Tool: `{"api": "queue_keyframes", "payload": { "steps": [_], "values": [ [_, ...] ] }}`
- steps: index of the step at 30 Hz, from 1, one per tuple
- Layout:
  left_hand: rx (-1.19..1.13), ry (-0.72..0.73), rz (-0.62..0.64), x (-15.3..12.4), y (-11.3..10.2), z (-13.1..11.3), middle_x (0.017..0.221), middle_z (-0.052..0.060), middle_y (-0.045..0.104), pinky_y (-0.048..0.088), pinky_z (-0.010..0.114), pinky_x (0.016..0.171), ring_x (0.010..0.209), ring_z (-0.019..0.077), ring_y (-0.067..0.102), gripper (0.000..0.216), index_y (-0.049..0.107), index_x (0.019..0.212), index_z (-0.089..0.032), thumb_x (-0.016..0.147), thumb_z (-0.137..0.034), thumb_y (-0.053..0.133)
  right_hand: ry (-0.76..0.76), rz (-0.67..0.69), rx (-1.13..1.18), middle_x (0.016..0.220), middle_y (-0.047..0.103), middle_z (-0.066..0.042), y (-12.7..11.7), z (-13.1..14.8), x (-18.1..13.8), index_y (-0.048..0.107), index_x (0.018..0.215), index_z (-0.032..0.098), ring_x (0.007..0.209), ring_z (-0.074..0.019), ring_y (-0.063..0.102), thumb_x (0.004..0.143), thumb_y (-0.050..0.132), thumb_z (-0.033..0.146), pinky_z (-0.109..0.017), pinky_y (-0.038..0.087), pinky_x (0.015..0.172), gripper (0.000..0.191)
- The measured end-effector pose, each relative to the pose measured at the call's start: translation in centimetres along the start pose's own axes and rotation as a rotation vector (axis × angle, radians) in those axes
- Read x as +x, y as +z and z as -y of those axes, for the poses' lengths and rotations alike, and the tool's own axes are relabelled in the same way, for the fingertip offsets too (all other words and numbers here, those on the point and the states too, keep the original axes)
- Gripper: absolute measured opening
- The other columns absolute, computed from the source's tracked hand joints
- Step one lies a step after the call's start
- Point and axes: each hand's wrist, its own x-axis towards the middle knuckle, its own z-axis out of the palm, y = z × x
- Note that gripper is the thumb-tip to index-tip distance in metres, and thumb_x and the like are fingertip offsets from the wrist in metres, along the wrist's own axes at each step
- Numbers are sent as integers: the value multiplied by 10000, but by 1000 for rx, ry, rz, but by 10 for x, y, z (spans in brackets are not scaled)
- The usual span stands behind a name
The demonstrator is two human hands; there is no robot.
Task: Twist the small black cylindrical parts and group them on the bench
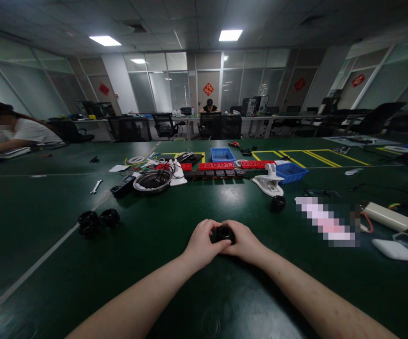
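Far back in the head view, red diamond-shaped signs [208,89] hang with gold markings too small to read. Both forearms reach in from the near edge, left and right, converging over the table [221,296]. The left hand [203,244] and right hand [243,241] are partly curled, fingers and thumbs closed around a round black part [224,233] between them, near the middle. Similar black pieces [109,217] sit well to the left.

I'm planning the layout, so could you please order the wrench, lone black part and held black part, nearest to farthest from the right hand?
1. Held black part: touching right hand.
2. Lone black part: ahead, right.
3. Wrench: far left.
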Motion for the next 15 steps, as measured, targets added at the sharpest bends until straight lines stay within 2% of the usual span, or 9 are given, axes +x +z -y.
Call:
{"api": "queue_keyframes", "payload": {
  "steps": [2,6,10,15],
  "values": [
    [-40,46,94,3,-4,3,849,12,527,404,245,631,735,152,491,317,571,906,-186,617,-238,691,-59,105,128,963,570,-42,-8,-3,0,524,1036,179,873,-206,518,560,700,278,-304,381,752,517],
    [-84,128,204,6,-10,6,851,10,533,399,233,636,765,154,496,314,578,932,-197,640,-252,681,-56,296,256,896,576,-16,-24,-4,1,572,964,157,824,-178,532,591,675,178,-275,405,723,388],
    [-87,148,199,6,-12,3,883,19,539,400,239,650,824,171,502,295,580,928,-201,652,-246,673,-33,327,202,839,555,1,-29,-3,2,588,881,151,796,-170,517,564,685,144,-263,403,696,331],
    [-56,118,202,4,-12,0,855,14,531,405,252,668,789,167,503,302,582,930,-202,646,-245,675,-10,336,222,850,552,1,-28,-3,3,593,890,155,796,-166,511,572,682,152,-261,393,699,330]
  ]
}}
